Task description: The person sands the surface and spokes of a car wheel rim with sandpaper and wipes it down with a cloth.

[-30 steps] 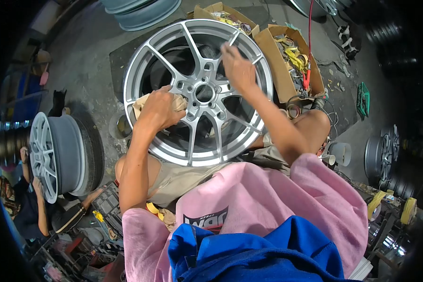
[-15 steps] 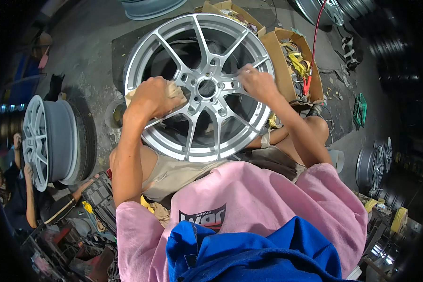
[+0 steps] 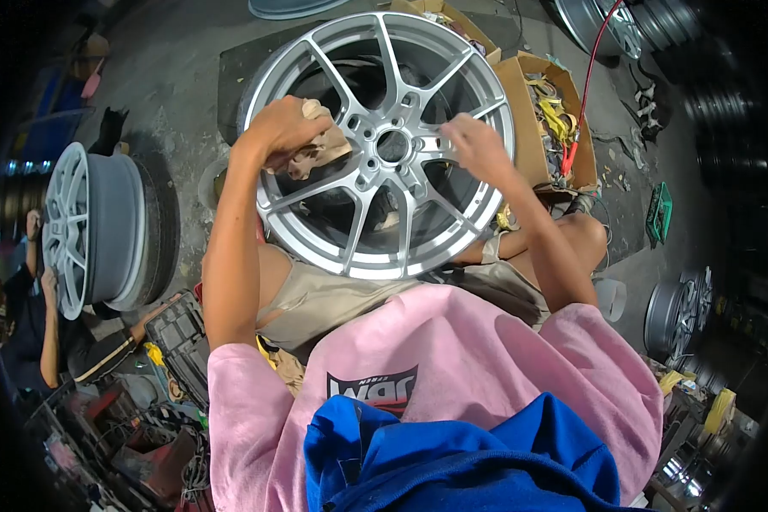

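Note:
A silver multi-spoke wheel rim (image 3: 392, 243) lies face up in front of my knees. My left hand (image 3: 283, 130), its fingers closed, grips a crumpled tan rag (image 3: 320, 154) over the left spokes. Whether the rag is cloth or paper is hard to tell. Over the right-hand spokes, close to the hub hole, my right hand (image 3: 480, 149) has its fingers curled together. They look slightly blurred, and whatever they may pinch is hidden.
Cardboard boxes (image 3: 525, 119) of scraps stand beyond the rim on the right, with a red hose (image 3: 596, 55) alongside. Another wheel (image 3: 115, 226) stands upright at left near another person's hands (image 3: 49, 282). A green tray (image 3: 660, 213) lies on the floor at right.
My left hand has lifted the rag and moved inward a little, showing more of it. My right hand stays over the same spokes. The whole view has shifted slightly.

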A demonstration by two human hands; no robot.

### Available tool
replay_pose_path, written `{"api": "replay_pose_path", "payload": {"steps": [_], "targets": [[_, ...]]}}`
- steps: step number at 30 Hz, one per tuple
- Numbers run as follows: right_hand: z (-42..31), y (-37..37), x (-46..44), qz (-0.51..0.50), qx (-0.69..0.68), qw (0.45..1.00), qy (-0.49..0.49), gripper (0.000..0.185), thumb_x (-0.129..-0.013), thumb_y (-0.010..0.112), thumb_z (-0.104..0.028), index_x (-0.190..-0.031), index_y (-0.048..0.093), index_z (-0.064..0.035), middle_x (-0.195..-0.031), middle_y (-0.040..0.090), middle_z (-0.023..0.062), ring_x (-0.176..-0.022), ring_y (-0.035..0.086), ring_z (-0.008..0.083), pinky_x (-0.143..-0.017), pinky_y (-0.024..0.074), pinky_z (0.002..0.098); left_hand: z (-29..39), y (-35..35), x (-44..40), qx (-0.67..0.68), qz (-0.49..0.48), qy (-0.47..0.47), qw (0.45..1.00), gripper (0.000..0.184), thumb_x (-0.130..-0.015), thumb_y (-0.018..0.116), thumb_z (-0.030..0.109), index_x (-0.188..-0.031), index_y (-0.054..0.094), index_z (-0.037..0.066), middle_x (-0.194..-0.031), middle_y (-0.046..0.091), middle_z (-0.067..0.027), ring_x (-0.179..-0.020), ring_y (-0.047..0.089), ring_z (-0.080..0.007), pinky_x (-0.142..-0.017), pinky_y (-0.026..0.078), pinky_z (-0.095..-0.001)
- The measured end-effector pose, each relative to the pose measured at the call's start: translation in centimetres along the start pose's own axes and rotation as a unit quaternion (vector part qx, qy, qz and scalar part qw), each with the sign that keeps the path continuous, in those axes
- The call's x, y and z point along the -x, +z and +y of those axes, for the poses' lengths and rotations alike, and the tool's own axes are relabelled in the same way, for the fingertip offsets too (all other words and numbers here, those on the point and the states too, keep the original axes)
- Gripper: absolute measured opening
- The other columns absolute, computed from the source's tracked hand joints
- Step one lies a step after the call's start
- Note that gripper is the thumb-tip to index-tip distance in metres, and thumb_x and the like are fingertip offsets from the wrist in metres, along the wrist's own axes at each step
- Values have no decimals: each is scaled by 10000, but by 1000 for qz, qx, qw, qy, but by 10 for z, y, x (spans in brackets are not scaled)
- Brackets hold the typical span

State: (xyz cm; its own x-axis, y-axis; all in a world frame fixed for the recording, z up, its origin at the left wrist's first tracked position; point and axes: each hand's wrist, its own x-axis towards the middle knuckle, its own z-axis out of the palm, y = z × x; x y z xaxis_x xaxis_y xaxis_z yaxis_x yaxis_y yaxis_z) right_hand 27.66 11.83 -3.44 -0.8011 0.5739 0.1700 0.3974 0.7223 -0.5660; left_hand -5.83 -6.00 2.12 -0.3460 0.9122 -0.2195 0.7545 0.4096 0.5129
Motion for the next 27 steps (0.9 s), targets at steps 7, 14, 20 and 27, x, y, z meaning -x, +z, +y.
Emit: {"api": "replay_pose_path", "payload": {"steps": [7, 14, 20, 27], "targets": [[99, -51, 104, 111, 143, 934, 309, 539, -1063, 473, -455, -1065, 770, -5, -756, 752, 133, -735, 717, 377, -769, 557, 474, -3, -2, -23, 67, -173, -113, 976, 637, -759, 760, 564, -968, 807, -36, -877, 768, -163, -726, 680, -261, -685, 542, -414], [128, 45, 193, 129, -351, 793, 482, 449, -1083, 624, -370, -1305, 659, 18, -1010, 738, 120, -778, 721, 186, -709, 595, 335, -1, -3, -25, 108, -218, -164, 956, 641, -734, 750, 627, -1047, 832, 74, -1042, 776, -141, -854, 707, -263, -768, 550, -435], [66, 42, 180, 151, -424, 734, 509, 404, -1062, 683, -386, -1162, 636, 2, -910, 677, 55, -705, 648, 127, -637, 563, 278, -5, 18, -22, -11, -128, -94, 987, 775, -775, 669, 675, -1149, 802, 9, -1184, 769, -236, -1079, 737, -404, -921, 554, -461], [91, 62, 179, 185, -255, 824, 471, 435, -1024, 757, -360, -1136, 655, 48, -738, 617, 6, -592, 524, 77, -533, 426, 253, -7, 27, 5, -23, -48, -84, 995, 746, -807, 619, 682, -977, 811, -18, -955, 773, -275, -941, 752, -430, -865, 563, -484]]}}
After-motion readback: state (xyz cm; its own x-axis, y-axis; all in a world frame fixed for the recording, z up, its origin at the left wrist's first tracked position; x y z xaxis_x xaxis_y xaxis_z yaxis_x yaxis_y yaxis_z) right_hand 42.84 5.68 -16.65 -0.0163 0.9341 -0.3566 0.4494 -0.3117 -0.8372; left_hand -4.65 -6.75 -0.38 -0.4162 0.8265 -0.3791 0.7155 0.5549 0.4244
